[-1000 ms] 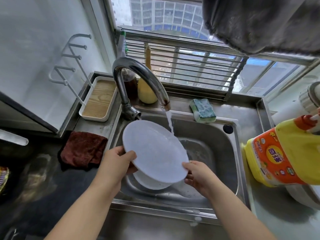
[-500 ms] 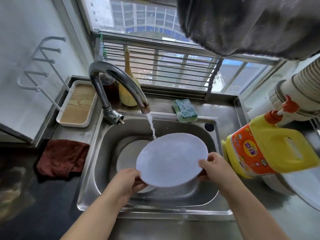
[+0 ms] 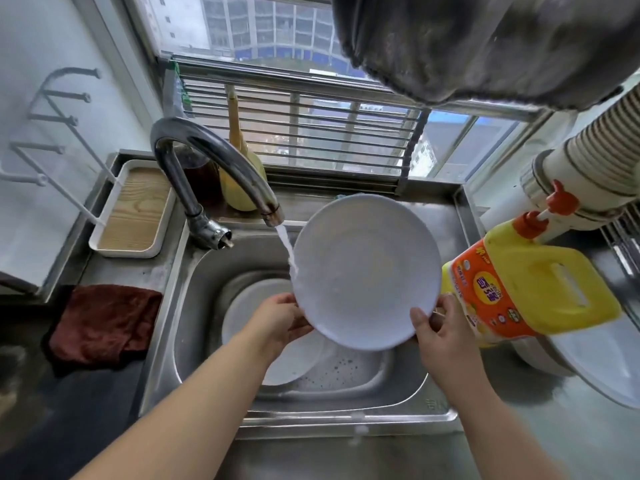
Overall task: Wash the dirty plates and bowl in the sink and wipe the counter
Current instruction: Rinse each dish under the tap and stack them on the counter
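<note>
I hold a white plate (image 3: 367,271) tilted up over the right half of the steel sink (image 3: 194,306), its face toward me. My left hand (image 3: 277,320) grips its lower left rim and my right hand (image 3: 440,327) its lower right rim. Water runs from the curved tap (image 3: 207,161) and strikes the plate's left edge. Another white plate (image 3: 252,306) lies flat in the sink bottom, partly hidden by my left hand and the held plate.
A yellow and orange detergent jug (image 3: 530,282) stands right of the sink, with a white dish (image 3: 595,365) behind it. A dark red cloth (image 3: 104,323) lies on the counter at left. A wooden tray (image 3: 135,209) sits behind it. A grey towel (image 3: 485,43) hangs overhead.
The plate has moved right and been tipped up from nearly flat to steep, facing me. The sponge on the back ledge is now hidden behind it.
</note>
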